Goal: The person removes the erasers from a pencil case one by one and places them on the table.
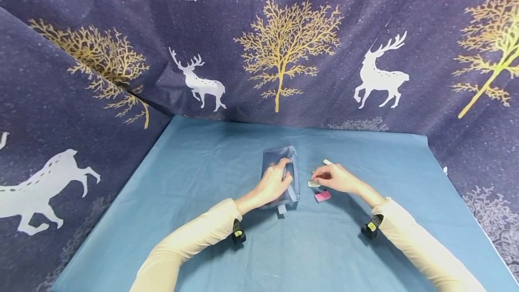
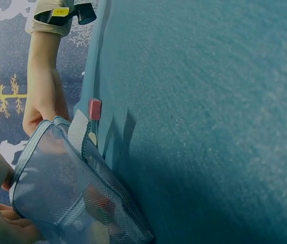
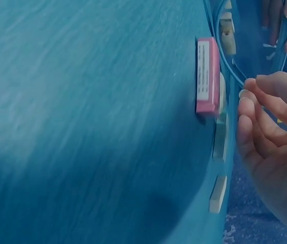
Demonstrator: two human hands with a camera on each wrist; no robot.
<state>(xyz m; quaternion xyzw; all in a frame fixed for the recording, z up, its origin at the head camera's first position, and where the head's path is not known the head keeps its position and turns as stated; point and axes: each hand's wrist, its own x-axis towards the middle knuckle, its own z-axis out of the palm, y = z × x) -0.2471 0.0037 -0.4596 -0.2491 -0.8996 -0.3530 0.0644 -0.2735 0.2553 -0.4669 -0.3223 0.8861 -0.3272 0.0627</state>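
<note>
A blue mesh zipper pouch (image 1: 268, 159) lies in front of my left hand (image 1: 273, 184), which grips its rim, thumb and fingers on either side of the edge. Through the mesh (image 2: 57, 178) a reddish piece (image 2: 100, 198) and a pale piece (image 2: 101, 231) show inside. My right hand (image 1: 338, 179) hovers beside the pouch mouth with loosely bent fingers, and nothing shows between the fingertips. Just below them lies a small pale block (image 1: 313, 184). A pink box with a white label (image 3: 208, 76) rests nearby. A greenish block (image 3: 220, 137) sits under the right hand.
Another pale block (image 3: 218, 194) lies on the blue tablecloth (image 1: 340, 247) beyond the right hand. A dark cloth with deer and trees (image 1: 227, 35) hangs behind and beside the table. A white fabric tag (image 1: 282, 209) sticks out from the pouch's near end.
</note>
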